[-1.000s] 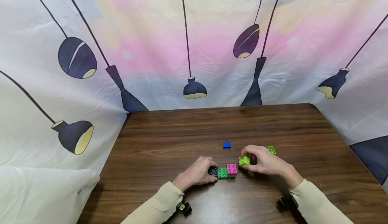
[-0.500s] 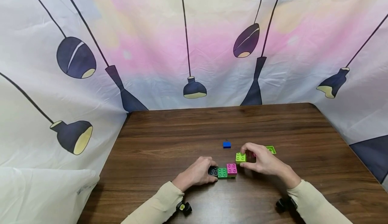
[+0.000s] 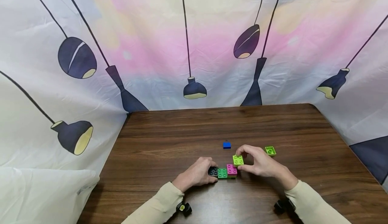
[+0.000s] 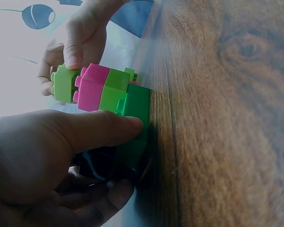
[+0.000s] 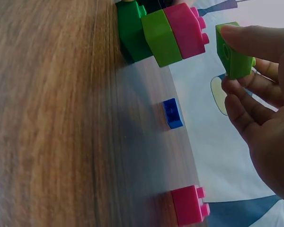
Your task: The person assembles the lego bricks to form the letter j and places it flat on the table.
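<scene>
My right hand (image 3: 260, 161) pinches a lime green toy building brick (image 3: 237, 160) between thumb and fingers, studs up in the head view. It is held just over a pink brick (image 3: 231, 169), slightly right of it. In the right wrist view, that pink brick sits on another lime brick (image 5: 162, 39), which joins a green brick (image 5: 133, 32). On the joined bricks' left end is a black brick (image 3: 213, 171), gripped by my left hand (image 3: 197, 171). The left thumb lies along the green brick in the left wrist view; the fingers partly hide the black one.
A small blue brick (image 3: 226, 145) lies behind the joined bricks. Farther right, a lime brick (image 3: 270, 151) lies with its hollow side up. A loose pink brick (image 5: 187, 205) shows in the right wrist view. A printed cloth (image 3: 194, 49) hangs behind the wooden table (image 3: 169, 133).
My right hand has moved left with the lime brick, from beside the joined bricks to over the pink one. The brick has turned studs up. The left hand has stayed in place.
</scene>
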The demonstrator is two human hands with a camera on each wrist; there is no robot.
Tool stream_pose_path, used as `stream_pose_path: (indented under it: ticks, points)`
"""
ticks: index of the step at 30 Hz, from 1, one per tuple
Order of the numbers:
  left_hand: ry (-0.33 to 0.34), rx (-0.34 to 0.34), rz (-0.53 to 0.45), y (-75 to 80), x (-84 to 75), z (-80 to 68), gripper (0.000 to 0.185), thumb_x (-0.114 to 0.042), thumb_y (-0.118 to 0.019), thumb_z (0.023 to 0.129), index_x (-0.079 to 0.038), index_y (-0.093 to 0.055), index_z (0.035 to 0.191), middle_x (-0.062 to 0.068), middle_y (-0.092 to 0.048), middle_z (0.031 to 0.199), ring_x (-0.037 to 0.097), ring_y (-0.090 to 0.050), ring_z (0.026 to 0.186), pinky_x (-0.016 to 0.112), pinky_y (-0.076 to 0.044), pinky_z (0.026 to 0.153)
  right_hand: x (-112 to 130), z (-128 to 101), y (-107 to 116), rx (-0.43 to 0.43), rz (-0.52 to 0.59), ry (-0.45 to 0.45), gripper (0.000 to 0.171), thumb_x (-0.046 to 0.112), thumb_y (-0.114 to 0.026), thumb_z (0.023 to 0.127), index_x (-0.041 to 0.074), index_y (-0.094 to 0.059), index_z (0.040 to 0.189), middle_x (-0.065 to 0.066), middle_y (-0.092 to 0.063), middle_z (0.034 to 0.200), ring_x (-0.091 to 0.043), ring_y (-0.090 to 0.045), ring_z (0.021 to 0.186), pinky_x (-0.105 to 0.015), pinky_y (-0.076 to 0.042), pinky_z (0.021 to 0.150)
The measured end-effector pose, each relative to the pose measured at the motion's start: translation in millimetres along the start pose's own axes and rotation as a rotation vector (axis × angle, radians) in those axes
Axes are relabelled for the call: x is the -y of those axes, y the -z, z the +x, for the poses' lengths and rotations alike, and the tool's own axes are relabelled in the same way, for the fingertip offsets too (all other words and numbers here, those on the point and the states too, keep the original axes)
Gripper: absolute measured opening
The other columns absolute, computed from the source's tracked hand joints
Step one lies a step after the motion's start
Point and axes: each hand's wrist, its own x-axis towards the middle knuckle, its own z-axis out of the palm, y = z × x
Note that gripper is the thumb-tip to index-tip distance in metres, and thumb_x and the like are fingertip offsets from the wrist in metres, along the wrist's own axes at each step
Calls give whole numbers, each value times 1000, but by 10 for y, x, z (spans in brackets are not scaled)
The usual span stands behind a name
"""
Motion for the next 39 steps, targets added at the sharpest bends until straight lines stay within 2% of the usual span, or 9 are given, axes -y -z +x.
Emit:
stream_pose_path:
  ticks: [6,11,18,24,30,39]
  points:
    - [-10,-2,11,9,6,10,34,-33,-77,71,-15,-68,99,-9,-57,83,0,-49,70,12,-39,60,24,35,-13,23,4,55,40,25,-74,76,18,-57,112,7,-58,107,-7,-55,91,-30,-48,73]
    - [-6,3,12,15,8,18,34,-33,-77,71,-15,-68,99,-9,-57,83,0,-49,70,12,-39,59,11,50,-26,34,-32,68,39,26,-73,78,17,-59,113,11,-57,110,-5,-55,98,-28,-48,78]
    - [-8,5,9,22,16,25,34,-32,-77,71,-15,-68,99,-9,-57,84,0,-49,70,12,-40,59,5,57,-80,17,-35,76,36,24,-72,78,20,-58,110,12,-57,106,-2,-55,91,-28,-49,73]
    - [8,14,3,6,3,16,34,-33,-76,72,-16,-68,100,-9,-57,85,1,-49,71,13,-40,60,43,46,-105,48,-27,68,34,23,-69,81,20,-55,112,10,-56,104,-3,-53,88,-28,-49,72]
    - [17,18,1,1,-9,18,34,-33,-76,72,-16,-68,100,-10,-57,84,0,-49,70,12,-40,59,57,33,-116,55,-30,41,33,26,-70,79,23,-56,109,14,-56,102,1,-53,88,-24,-49,72]
    - [14,14,-8,-14,-18,12,34,-32,-77,71,-16,-68,99,-10,-56,82,0,-48,69,12,-40,59,54,9,-152,35,-26,121,35,24,-71,78,19,-56,110,11,-56,104,-1,-53,90,-26,-48,71]
